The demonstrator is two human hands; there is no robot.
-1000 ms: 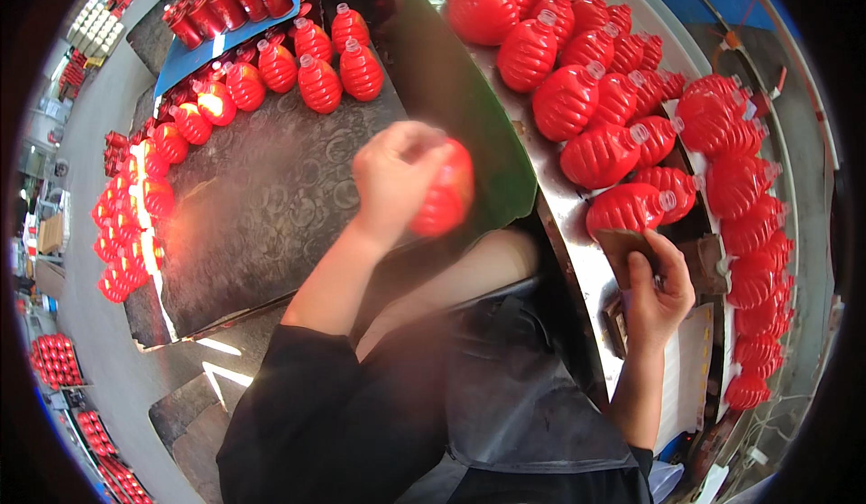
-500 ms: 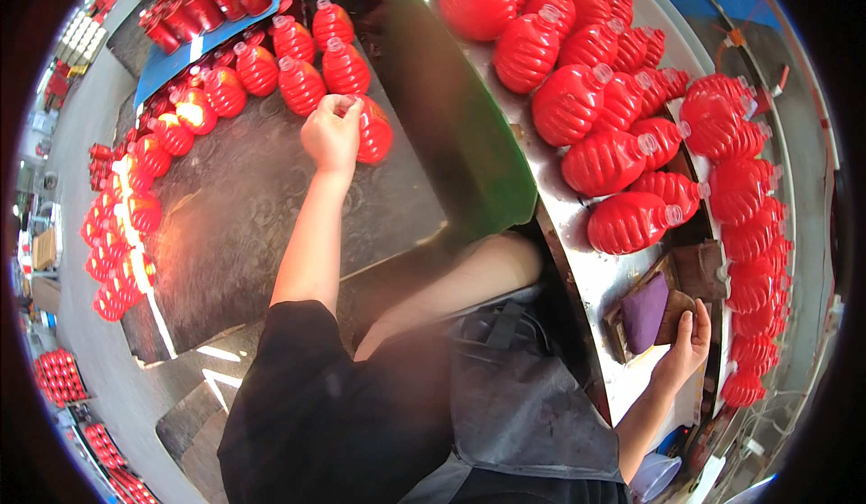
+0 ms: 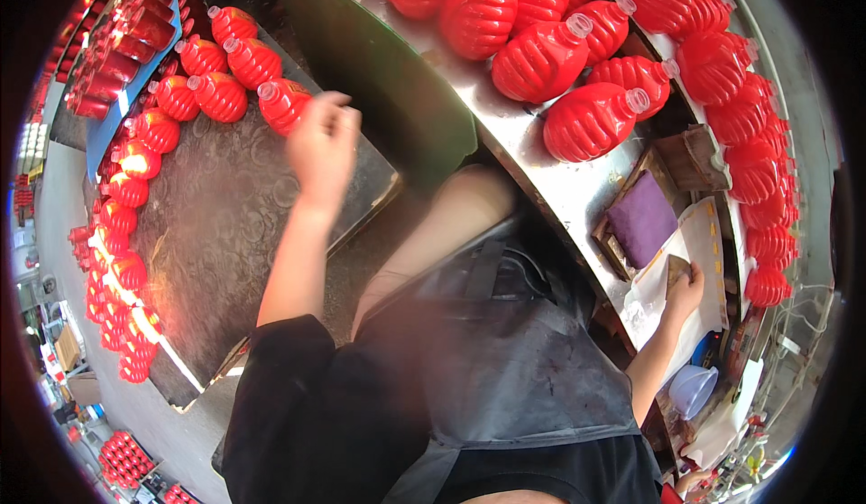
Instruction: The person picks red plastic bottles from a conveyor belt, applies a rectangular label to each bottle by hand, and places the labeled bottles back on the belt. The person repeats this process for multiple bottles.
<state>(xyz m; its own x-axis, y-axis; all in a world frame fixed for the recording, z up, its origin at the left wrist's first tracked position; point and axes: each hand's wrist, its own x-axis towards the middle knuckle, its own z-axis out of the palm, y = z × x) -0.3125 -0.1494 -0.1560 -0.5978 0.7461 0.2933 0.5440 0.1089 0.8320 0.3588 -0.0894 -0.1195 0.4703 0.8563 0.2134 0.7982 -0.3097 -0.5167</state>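
Note:
My left hand [image 3: 322, 157] is beside a red ribbed bottle [image 3: 285, 107] on the dark tabletop and overlaps its right edge. Its fingers look partly curled but are smeared by motion, so a grip cannot be made out. Over the metal bench on the right, the fingers of my right hand [image 3: 687, 293] are closed on a small flat brown piece [image 3: 677, 270]. White sheeting [image 3: 708, 233] lies under that hand. Just beyond it, a purple cloth pad [image 3: 641, 219] sits in a shallow brown tray [image 3: 616, 253].
Several red bottles [image 3: 591, 125] lie on the metal bench [image 3: 559, 184], with more along its far right edge. A curved row of bottles [image 3: 129, 190] lines the dark table [image 3: 225, 233]. A green board [image 3: 388, 80] stands between table and bench. A whitish tub [image 3: 693, 390] is at lower right.
My view has shifted, so the bottles sit higher and farther left. My left hand has drawn away from the bottle tops. The brown piece now shows in my right hand, away from the purple pad.

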